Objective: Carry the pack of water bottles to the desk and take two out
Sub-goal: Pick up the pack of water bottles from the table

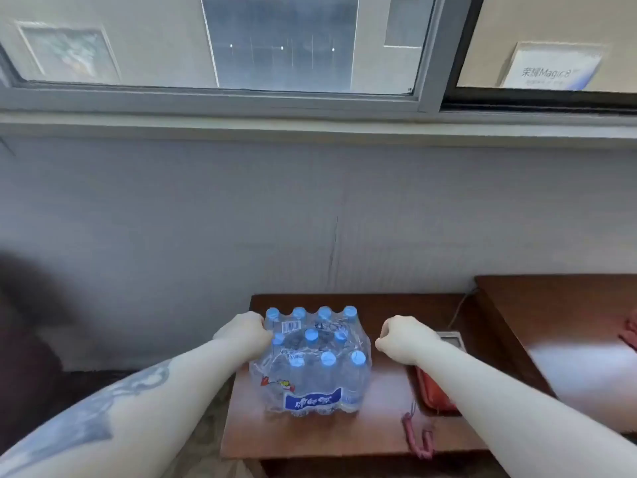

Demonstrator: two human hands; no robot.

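The left hand [243,331] is clenched on crinkly clear film at the pack [312,360]'s far-left corner; the right hand [401,338], loosely fisted, hangs empty just right of it above the glossy wooden desk [344,439].

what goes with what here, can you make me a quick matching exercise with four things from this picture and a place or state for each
Things:
1. pack of water bottles
2. left hand
3. right hand
4. pink cord

Places or states:
A. curled, apart from the pack, off its right side
B. standing upright on the small brown table
C. lying loose near the table's front right edge
D. pressed against the pack's left side

Pairs: 1-B, 2-D, 3-A, 4-C
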